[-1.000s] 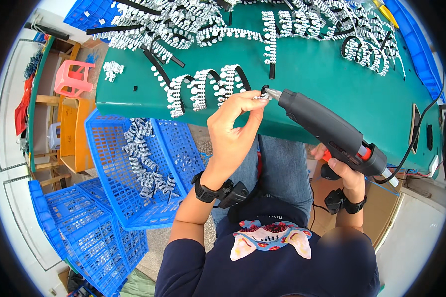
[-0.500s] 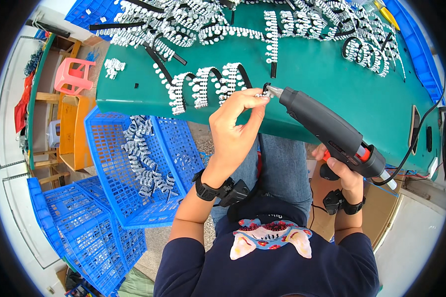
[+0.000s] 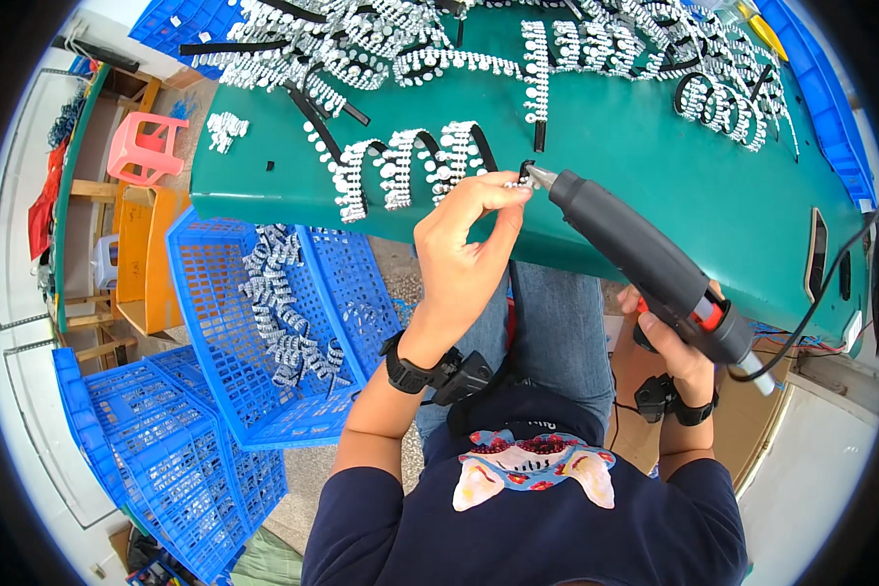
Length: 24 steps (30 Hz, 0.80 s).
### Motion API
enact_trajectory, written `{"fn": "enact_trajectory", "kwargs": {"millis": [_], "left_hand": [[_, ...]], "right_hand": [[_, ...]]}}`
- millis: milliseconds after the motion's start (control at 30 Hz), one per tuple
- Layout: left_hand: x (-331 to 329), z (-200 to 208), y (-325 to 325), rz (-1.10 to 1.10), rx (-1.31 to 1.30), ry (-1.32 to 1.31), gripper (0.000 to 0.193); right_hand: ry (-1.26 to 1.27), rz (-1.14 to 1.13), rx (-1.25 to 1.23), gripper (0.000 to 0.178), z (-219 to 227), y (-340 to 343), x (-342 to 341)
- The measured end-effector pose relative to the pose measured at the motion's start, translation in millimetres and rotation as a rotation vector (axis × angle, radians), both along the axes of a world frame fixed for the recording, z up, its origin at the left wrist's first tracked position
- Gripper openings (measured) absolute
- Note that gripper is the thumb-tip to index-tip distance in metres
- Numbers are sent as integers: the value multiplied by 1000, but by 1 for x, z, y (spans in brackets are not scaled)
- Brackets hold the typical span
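Between the thumb and fingers of my left hand is pinched the end of a black-backed trim strip with white beads. The rest of that strip coils leftward over the front of the green table. My right hand is closed around the handle of a black glue gun with red parts and a glue stick sticking out of its back. The gun's metal nozzle meets the strip's tip, just beside my left fingertips; whether glue is coming out cannot be seen.
A tangled heap of beaded strips covers the far side of the table. To the left, a blue crate holds more strips, near other blue crates and a pink stool. The gun's black cord runs along the right.
The back of the glue gun has dropped slightly along with my right hand, while its nozzle stays at the strip's end. My left hand has barely moved.
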<state>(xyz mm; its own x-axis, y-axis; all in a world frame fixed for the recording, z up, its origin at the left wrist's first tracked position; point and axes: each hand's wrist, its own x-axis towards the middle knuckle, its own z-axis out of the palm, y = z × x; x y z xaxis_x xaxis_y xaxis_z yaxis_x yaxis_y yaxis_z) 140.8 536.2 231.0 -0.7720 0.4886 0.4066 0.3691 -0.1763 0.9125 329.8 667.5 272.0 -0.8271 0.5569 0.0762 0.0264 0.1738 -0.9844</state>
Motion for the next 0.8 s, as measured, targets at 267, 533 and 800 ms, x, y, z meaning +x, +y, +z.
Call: {"fn": "enact_trajectory", "kwargs": {"millis": [267,533,800], "left_hand": [[1,5,-1,-5,40,-81,9],[3,19,-2,12,31,-210,17],[2,19,-4,0,-85,-176,25]], "right_hand": [[-70,-86,460,24,-2,7,4],[239,-124,-286,40,-24,36,-7],[356,-159,-413,39,-32,55,-9]]}}
